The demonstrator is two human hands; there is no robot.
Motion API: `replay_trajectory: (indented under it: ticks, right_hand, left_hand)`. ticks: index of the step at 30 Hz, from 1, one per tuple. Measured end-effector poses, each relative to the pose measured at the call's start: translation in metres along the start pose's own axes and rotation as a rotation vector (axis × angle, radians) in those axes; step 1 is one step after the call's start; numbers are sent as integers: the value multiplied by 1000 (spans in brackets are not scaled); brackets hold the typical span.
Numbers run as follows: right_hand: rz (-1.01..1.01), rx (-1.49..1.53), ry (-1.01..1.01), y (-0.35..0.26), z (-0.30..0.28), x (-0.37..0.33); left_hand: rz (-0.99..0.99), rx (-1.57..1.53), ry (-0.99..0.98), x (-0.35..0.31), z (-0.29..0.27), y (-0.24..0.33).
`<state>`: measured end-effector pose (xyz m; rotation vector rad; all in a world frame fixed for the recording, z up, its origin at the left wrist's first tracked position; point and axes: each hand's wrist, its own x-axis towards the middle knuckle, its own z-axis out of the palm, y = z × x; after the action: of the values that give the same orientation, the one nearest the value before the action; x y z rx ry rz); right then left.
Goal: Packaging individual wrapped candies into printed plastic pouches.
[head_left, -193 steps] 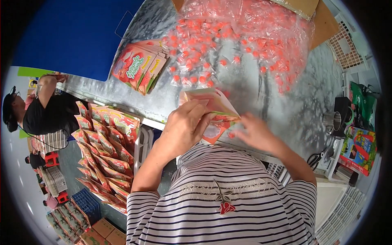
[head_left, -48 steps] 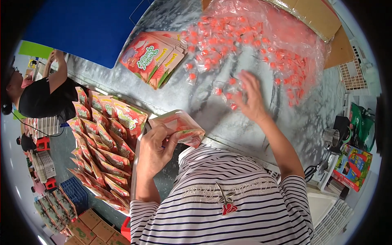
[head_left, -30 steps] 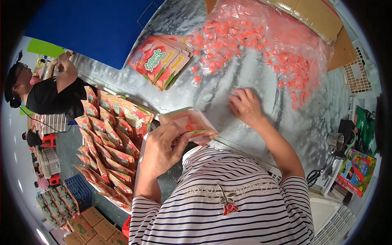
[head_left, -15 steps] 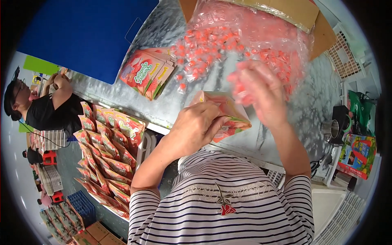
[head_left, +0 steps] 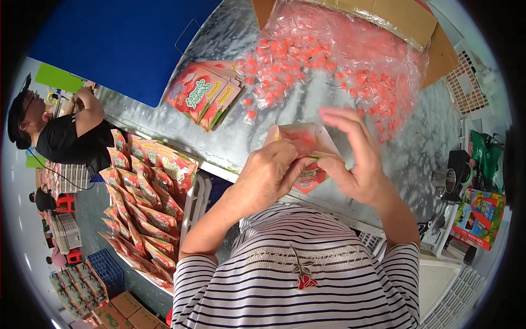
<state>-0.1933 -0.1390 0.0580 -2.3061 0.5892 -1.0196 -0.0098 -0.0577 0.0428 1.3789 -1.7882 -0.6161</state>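
Observation:
My left hand (head_left: 267, 174) pinches the rim of a printed red-and-cream pouch (head_left: 311, 183), which stands with its mouth open on the grey marbled table. Blurred red pieces (head_left: 300, 140) show inside that mouth. On the pouch's other side is my right hand (head_left: 359, 167), its fingers stretched apart and its palm bare. The right thumb is at the pouch's near rim. Beyond both hands lies a spread of small red candies in clear wrappers (head_left: 287, 66). Left of the pouch, a stack of flat pouches (head_left: 201, 96) of the same print rests on the table.
A cardboard box (head_left: 383, 19) with a clear plastic liner spills candies at the far side. Upright filled pouches (head_left: 148, 203) crowd a crate at my left. A blue panel (head_left: 120, 49) covers the far left. A metal cup (head_left: 442, 178) stands at right; a person (head_left: 71, 129) sits at left.
My right hand has come down to the pouch from above the candies, and its fingers have spread. The red candies it held are gone from it; red pieces now show in the pouch.

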Motion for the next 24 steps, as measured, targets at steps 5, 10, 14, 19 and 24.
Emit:
replay_trajectory:
  ticks: [5,10,14,19,24]
  right_hand:
    - [-34,-264,-485,-2,4,-8]
    - [-92,-82,-574,1,-4,-14]
    - [-242,-98,-559,0,-5,-21]
    - [-4,-49,-391,-7,-12,-21]
    - [62,-157,-327,-20,-25,-26]
  left_hand:
    - [103,16,-14,-12,4,4]
    - [204,148,188,-16,-24,2]
    - [61,-259,-121,-9,-18,-37]
    - [-124,-601,-239,-13,9,-38]
    - [-101,-510,-67,-24,25,-32]
